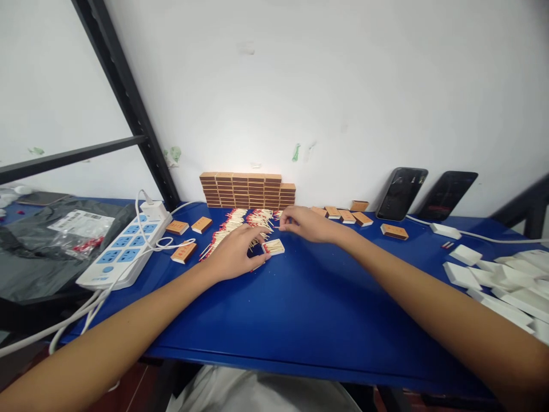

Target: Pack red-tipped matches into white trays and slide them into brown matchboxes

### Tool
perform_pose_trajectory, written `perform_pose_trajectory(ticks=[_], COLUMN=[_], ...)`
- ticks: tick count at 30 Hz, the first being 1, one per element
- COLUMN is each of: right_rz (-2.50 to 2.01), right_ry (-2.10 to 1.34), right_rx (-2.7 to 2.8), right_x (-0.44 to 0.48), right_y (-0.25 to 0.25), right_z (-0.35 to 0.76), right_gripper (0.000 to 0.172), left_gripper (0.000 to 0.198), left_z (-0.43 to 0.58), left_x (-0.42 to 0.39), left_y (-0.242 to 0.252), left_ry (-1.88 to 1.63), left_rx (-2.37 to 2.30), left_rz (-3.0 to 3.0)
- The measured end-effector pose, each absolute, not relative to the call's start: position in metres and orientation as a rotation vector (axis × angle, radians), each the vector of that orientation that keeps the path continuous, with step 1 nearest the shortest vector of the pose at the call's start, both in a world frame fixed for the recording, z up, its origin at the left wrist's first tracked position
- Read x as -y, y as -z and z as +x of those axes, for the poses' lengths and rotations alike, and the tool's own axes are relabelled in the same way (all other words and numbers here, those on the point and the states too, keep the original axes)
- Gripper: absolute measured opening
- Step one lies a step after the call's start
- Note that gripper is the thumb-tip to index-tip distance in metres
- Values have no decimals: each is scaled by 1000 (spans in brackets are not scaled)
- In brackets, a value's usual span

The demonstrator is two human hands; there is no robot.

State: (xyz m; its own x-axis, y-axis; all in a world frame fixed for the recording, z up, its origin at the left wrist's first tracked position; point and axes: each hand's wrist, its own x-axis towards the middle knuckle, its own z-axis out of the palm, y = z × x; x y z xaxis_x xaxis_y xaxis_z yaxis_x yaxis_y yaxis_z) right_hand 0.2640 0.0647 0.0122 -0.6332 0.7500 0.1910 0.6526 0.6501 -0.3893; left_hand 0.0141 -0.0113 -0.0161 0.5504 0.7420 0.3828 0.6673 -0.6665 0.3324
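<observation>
My left hand (234, 252) grips the left end of a small white matchbox tray (278, 247) between thumb and fingers. Several matches lie inside it, some red heads at its left side. Just above and to the right, my right hand (306, 222) is closed in a pinch on a single match (276, 228). Behind my left hand, a loose pile of red-tipped matches (231, 226) spreads over the blue table (300, 320); the hand covers part of it.
Stacked matchboxes (246, 191) stand against the wall. Loose matchboxes (184, 252) lie left, more (362, 218) to the right. A power strip (124, 252) with white cables sits left. Two phones (401, 194) lean on the wall. White trays (510, 280) are heaped at right.
</observation>
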Motion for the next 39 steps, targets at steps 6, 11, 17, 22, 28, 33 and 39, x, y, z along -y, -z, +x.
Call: perform_pose_trajectory(ticks=[6,11,17,22,28,33,39], right_rz=[-1012,-973,-1404,-1543,-1624,-1568,-1476], right_ry=[-410,-409,15,-22,49,123,147], right_rx=[2607,2497,2380,2610,2668,2712,2628], right_x=[-29,-38,-79,-90,-93,-91,-86], right_y=[-8,-18,-32,-21,-6,-11,-11], right_z=[250,266,347,378,356,355,345], right_gripper=[6,14,25,64,63,57,63], left_gripper=[44,28,18,13,14,19,40], left_z=[15,14,16,16,15,16,16], left_x=[12,11,11,10,11,12,12], left_y=[15,14,14,14,13,14,16], left_ry=[-779,-813,-824,-801,-819,-797,-793], left_rx=[-1152,-1099,-1053,-1001,-1040,-1073,-1138], left_rz=[2607,2649,2696,2701,2692,2687,2655])
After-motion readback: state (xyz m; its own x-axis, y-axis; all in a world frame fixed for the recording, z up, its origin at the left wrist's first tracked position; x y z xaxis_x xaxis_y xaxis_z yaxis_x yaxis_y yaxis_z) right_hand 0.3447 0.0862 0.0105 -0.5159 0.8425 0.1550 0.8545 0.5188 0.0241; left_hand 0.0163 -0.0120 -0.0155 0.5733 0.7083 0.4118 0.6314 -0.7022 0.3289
